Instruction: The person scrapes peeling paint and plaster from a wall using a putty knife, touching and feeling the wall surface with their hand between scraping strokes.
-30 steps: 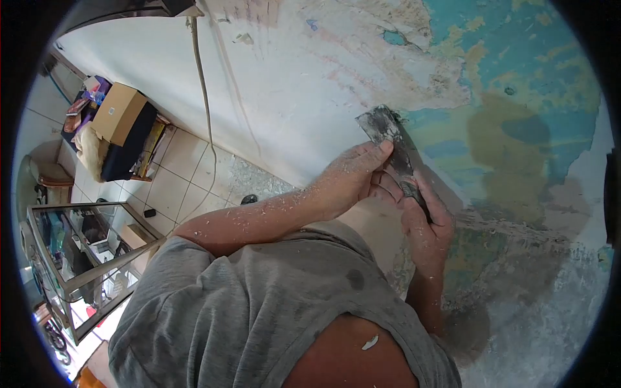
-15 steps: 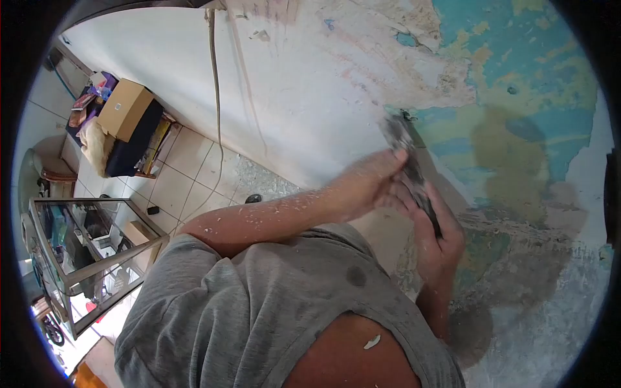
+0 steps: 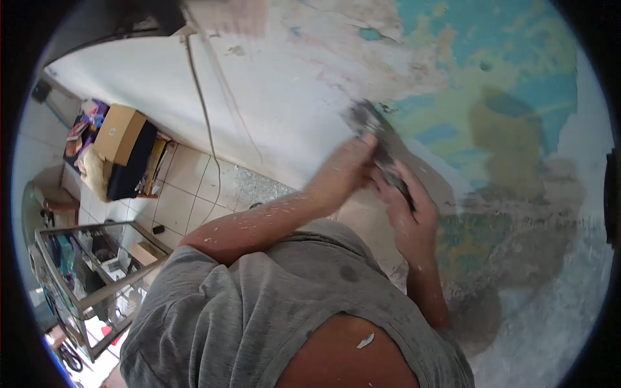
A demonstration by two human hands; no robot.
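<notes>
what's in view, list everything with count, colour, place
scraper: 1, dark grey, in both hands
wall: 1, white, teal, yellow, top to right
cord: 1, tan, along wall
box: 1, brown, upper left
bundle: 1, cream, beside box
stand: 1, dark blue, by box
glass case: 1, grey, lower left
floor: 1, pale, left
debris: many, pale, floor by wall
flake: 1, white, bottom centre
shirt: 1, grey, lower centre
left hand: 1, bare, on scraper
right hand: 1, bare, on scraper

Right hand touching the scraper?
Touching. The head view shows the right hand closed around the scraper at its lower, dark end.
</notes>
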